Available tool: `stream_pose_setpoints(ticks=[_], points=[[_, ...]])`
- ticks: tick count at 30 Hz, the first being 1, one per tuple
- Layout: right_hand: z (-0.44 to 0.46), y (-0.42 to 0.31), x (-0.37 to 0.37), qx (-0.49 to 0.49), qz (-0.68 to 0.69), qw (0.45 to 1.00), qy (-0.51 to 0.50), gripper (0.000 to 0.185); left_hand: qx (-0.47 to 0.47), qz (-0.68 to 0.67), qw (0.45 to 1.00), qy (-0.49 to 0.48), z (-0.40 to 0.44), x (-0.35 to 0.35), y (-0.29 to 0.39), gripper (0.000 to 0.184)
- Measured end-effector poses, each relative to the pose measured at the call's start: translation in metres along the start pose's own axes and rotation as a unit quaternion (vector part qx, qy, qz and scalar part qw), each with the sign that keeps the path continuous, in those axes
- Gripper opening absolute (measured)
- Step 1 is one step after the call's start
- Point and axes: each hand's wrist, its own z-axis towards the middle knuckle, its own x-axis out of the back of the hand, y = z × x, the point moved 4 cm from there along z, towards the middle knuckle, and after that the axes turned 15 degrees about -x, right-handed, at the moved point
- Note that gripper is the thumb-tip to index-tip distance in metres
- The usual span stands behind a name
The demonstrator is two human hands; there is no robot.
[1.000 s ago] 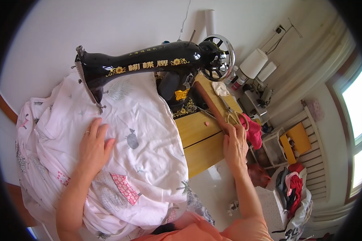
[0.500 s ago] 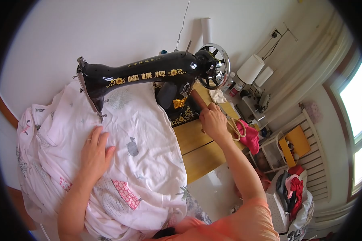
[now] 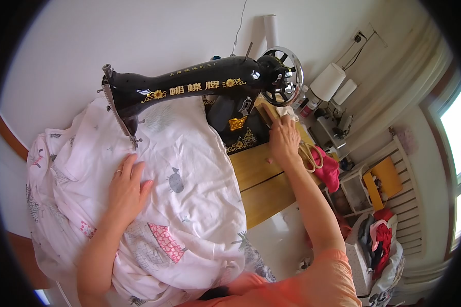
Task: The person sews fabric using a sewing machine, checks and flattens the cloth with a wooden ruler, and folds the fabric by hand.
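My left hand (image 3: 128,189) lies flat on white printed fabric (image 3: 200,215), fingers stretched out and holding nothing. Its fingertips are just in front of the presser foot (image 3: 134,142) of a black sewing machine (image 3: 189,82) with gold lettering. The fabric spreads under the machine's needle end and drapes toward my body. My right hand (image 3: 284,138) is on the wooden table at the right end of the machine base, beside a brown strip (image 3: 266,111). Its fingers are curled down with the tips hidden, so what they grip is unclear. Cream-handled scissors (image 3: 314,157) lie close to its wrist.
A chrome handwheel (image 3: 287,77) stands above my right hand. Pink-red cloth (image 3: 329,171) lies by the scissors on the wooden table (image 3: 256,199). White thread cones (image 3: 327,82) and another machine are behind it. At right is a pile of clothes (image 3: 379,245).
The whole view has shifted, so things sit slightly farther right and higher. My right hand has slid a little farther back along the machine base. My left hand stays on the fabric.
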Motion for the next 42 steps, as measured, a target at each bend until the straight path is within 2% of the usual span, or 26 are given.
stream_pose_setpoints(ticks=[1, 2, 5, 8, 11, 14, 17, 18, 21, 23, 27, 35, 38, 41, 42], points=[[0.0, -0.002, 0.004, -0.013, 0.015, 1.0, -0.005, 0.039, 0.0, 0.001, 1.0, 0.001, 0.0, -0.001, 0.0, 0.039], [-0.002, -0.003, 0.007, -0.035, 0.023, 0.999, -0.033, 0.065, 0.0, 0.001, 1.0, 0.001, 0.0, -0.002, -0.001, 0.039], [0.001, -0.002, 0.006, -0.075, 0.028, 0.996, -0.042, 0.076, -0.003, 0.004, 1.0, 0.005, -0.001, 0.0, 0.0, 0.039], [0.009, 0.01, -0.015, -0.084, 0.03, 0.996, -0.02, 0.077, -0.005, -0.002, 1.0, 0.008, -0.002, 0.0, 0.0, 0.038], [0.005, 0.011, -0.014, -0.047, 0.035, 0.998, -0.006, 0.059, 0.005, -0.012, 1.0, 0.001, -0.002, 0.0, -0.001, 0.038], [-0.005, 0.008, 0.0, 0.029, 0.092, 0.994, 0.046, 0.032, 0.012, -0.01, 1.0, 0.0, -0.003, -0.001, -0.002, 0.038], [-0.028, -0.018, 0.028, 0.115, 0.198, 0.969, 0.093, 0.01, 0.012, -0.006, 1.0, -0.002, -0.002, 0.001, -0.002, 0.038], [-0.036, -0.027, 0.031, 0.115, 0.246, 0.961, 0.052, 0.008, 0.011, -0.005, 1.0, -0.004, -0.002, 0.0, -0.001, 0.038], [-0.058, -0.054, 0.031, 0.046, 0.276, 0.947, -0.157, 0.014, 0.018, -0.001, 1.0, 0.001, -0.003, -0.002, -0.001, 0.039], [-0.064, -0.063, 0.018, 0.021, 0.281, 0.937, -0.208, 0.024, 0.025, -0.004, 1.0, -0.008, 0.0, -0.001, 0.0, 0.039], [-0.062, -0.08, 0.012, 0.024, 0.205, 0.961, -0.186, 0.028, 0.028, 0.003, 1.0, 0.001, -0.002, 0.002, -0.001, 0.039], [-0.069, -0.096, 0.024, 0.068, 0.079, 0.988, -0.113, 0.014, 0.018, 0.025, 0.999, 0.007, -0.004, 0.0, -0.001, 0.045], [-0.071, -0.121, 0.041, 0.206, 0.184, 0.961, -0.031, 0.014, 0.038, 0.008, 0.999, 0.004, -0.003, 0.002, -0.003, 0.051], [-0.075, -0.156, 0.036, 0.24, 0.287, 0.919, -0.126, 0.026, 0.053, 0.017, 0.998, -0.005, -0.005, 0.0, -0.007, 0.06], [-0.077, -0.163, 0.027, 0.242, 0.28, 0.919, -0.135, 0.031, 0.056, 0.026, 0.998, -0.009, -0.005, -0.001, -0.009, 0.064]])
